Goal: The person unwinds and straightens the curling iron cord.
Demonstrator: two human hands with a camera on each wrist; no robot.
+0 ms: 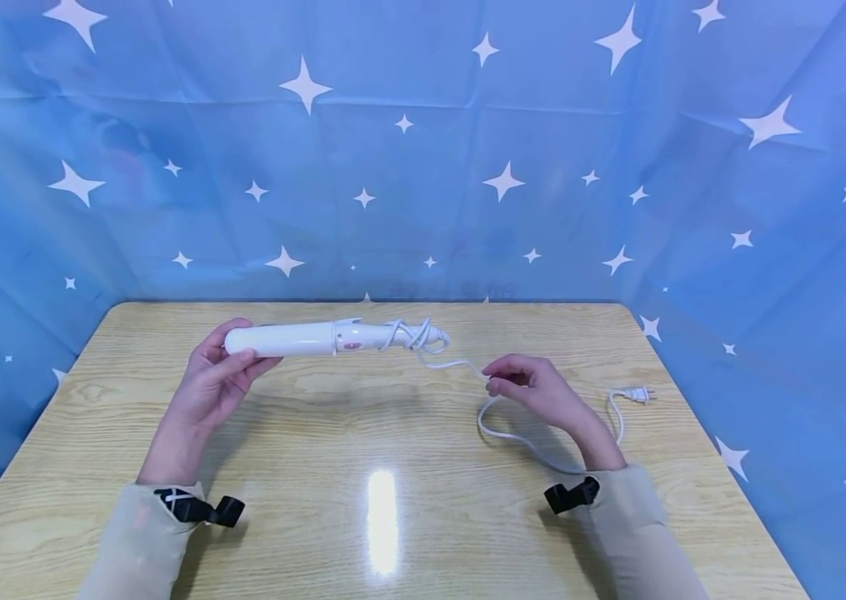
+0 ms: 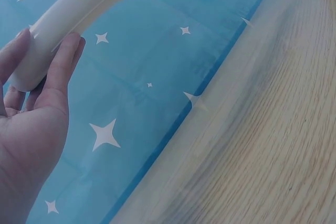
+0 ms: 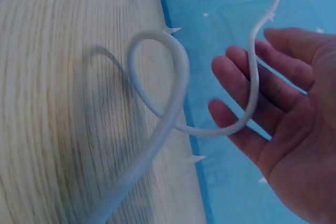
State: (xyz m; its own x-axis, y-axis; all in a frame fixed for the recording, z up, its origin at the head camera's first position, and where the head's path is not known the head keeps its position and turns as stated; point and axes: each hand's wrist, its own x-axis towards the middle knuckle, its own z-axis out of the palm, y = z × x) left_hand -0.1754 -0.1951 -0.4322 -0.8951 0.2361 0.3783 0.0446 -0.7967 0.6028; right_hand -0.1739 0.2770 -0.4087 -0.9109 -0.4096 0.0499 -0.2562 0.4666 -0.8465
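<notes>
White plastic forms the curling wand (image 1: pixel 325 337), held above the wooden worktop (image 1: pixel 392 517) in the upper middle of the head view, its long axis running nearly level from left to right across the frame, rounded tip at the left and cord end at the right. The left hand (image 1: pixel 216 379) has its grip curled around the tip end. Several turns of the white cord (image 1: pixel 468 367) are wound at the right end; the rest drops to the right hand (image 1: pixel 535 387), whose fingers bend loosely about it, then loops over the worktop to the plug (image 1: pixel 638 394), lying near the right edge. Bare wood spreads wide below both hands toward the lower frame, while the starred blue cloth (image 1: pixel 423 150) closes in the far edge and both sides. From the left wrist, the wand (image 2: pixel 73 19) slants from lower left to the top of the frame, fingers (image 2: pixel 63 61) wrapped round it, with the worktop edge meeting cloth on a diagonal. From the right wrist, the cord (image 3: pixel 252 77) lies across relaxed, nearly straight fingers (image 3: pixel 247 87) and curls into a loop at centre above the wood.
</notes>
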